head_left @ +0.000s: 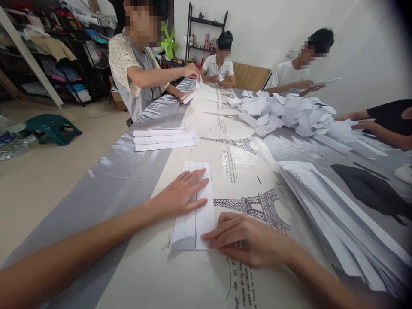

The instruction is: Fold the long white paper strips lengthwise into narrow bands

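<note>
A folded sheet of white paper [205, 219] lies lengthwise before me, with long creases and a middle seam; its lower left corner curls up slightly. My left hand [182, 193] rests flat across the upper part, fingers spread. At the lower right edge, my right hand [241, 236] has its fingers drawn together, gripping the paper's border. Beyond my left hand lie several folded white paper strips [161, 139] side by side. Right of my hands is a fanned stack of white paper sheets [341, 219].
An Eiffel Tower-print runner [154, 266] covers the table's middle over shiny grey cloth [106, 189]. A heap of folded papers [286, 111] stands at the far right. Several people sit around the table, some handling paper. A green stool [53, 128] is on the floor left.
</note>
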Demonstrator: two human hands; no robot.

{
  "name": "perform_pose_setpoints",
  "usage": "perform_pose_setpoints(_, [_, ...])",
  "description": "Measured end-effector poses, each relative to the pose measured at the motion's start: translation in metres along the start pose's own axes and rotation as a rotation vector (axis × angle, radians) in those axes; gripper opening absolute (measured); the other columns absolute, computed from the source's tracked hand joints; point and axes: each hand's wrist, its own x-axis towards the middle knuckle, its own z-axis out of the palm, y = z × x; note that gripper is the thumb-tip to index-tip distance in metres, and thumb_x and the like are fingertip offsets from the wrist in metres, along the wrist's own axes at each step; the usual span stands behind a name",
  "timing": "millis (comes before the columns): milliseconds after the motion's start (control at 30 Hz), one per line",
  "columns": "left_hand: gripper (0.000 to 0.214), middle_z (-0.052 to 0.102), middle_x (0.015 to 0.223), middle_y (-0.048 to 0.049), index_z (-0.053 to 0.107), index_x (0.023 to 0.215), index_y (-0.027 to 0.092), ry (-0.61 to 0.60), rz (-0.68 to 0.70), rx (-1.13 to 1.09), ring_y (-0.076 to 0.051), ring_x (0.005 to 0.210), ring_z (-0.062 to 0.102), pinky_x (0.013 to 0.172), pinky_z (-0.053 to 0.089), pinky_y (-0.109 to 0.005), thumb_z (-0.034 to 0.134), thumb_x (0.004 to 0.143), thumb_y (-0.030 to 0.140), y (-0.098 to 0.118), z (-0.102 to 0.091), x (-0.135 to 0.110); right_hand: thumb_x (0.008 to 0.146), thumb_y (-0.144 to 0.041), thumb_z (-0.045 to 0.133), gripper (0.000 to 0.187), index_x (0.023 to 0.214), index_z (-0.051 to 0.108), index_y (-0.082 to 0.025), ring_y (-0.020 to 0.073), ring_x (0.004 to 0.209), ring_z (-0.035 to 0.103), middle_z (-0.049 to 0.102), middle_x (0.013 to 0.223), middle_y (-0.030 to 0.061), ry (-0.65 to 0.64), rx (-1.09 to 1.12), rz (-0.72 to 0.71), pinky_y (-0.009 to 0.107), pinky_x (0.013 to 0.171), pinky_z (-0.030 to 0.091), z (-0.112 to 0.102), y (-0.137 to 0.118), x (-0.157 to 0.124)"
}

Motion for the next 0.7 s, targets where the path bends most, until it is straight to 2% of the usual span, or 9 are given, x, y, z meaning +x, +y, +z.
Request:
perform_pose_setpoints(100, [0.053,0.031,0.164,-0.0123,0.042,0.147,0.021,0.0,-0.012,0.029,-0.031,0.149,0.034,0.122,0.027,-0.052,0.043,0.105,0.054,0.001,0.0,-0.001,0.094,-0.017,0.068,0.024,0.117,0.074,-0.022,0.0173,0.106,0.066,0.073,0.121,0.0064,0.119,0.042,0.093,0.036,0.094,0.055,0.007,0.008,0.0])
perform_pose_setpoints(167, [0.052,0.036,0.161,-0.0128,0.044,0.145,0.021,0.01,-0.017,0.03,-0.031,0.147,0.037,0.123,0.025,-0.054,0.044,0.105,0.054,0.002,0.001,-0.002,0.093,-0.019,0.071,0.023,0.116,0.074,-0.023,0.0152,0.096,0.066,0.069,0.119,0.0064,0.159,0.029,0.152,0.032,0.086,0.056,0.01,0.012,0.0])
perform_pose_setpoints(233, [0.052,0.039,0.159,-0.0122,0.044,0.145,0.022,0.019,-0.016,0.02,-0.031,0.145,0.039,0.123,0.025,-0.054,0.044,0.105,0.054,0.002,0.001,-0.002,0.092,-0.021,0.073,0.025,0.117,0.073,-0.023,0.0133,0.085,0.064,0.067,0.112,0.0055,0.164,0.009,0.193,0.028,0.076,0.055,0.012,0.013,-0.001])
perform_pose_setpoints(333, [0.052,0.04,0.158,-0.0118,0.043,0.145,0.023,0.017,-0.019,0.02,-0.03,0.145,0.038,0.123,0.026,-0.053,0.041,0.105,0.056,0.002,0.0,-0.001,0.091,-0.022,0.073,0.028,0.119,0.07,-0.021,0.0128,0.076,0.059,0.068,0.096,0.003,0.134,-0.009,0.222,0.026,0.069,0.053,0.012,0.007,0.0])
perform_pose_setpoints(433, [0.053,0.041,0.158,-0.0125,0.042,0.146,0.022,0.002,-0.024,0.032,-0.029,0.147,0.037,0.123,0.026,-0.053,0.039,0.105,0.056,0.002,0.0,-0.002,0.094,-0.019,0.067,0.02,0.114,0.071,-0.019,0.0123,0.076,0.061,0.07,0.093,0.0026,0.063,-0.006,0.16,0.026,0.072,0.053,0.013,-0.001,0.0])
perform_pose_setpoints(567, [0.053,0.039,0.161,-0.0112,0.04,0.148,0.022,0.017,-0.013,0.031,-0.03,0.147,0.037,0.123,0.026,-0.054,0.039,0.106,0.054,0.002,0.0,-0.003,0.094,-0.021,0.067,0.014,0.105,0.075,-0.02,0.0162,0.09,0.065,0.073,0.099,0.0038,-0.037,-0.036,-0.034,0.031,0.086,0.053,0.016,-0.007,0.0])
perform_pose_setpoints(700, [0.052,0.023,0.168,-0.0095,0.04,0.147,0.022,0.024,-0.004,0.04,-0.032,0.144,0.04,0.12,0.029,-0.053,0.04,0.106,0.052,0.002,-0.001,-0.003,0.088,-0.025,0.071,0.014,0.099,0.077,-0.018,0.0191,0.092,0.065,0.074,0.104,0.0057,-0.076,0.008,-0.064,0.032,0.081,0.054,0.016,-0.008,-0.001])
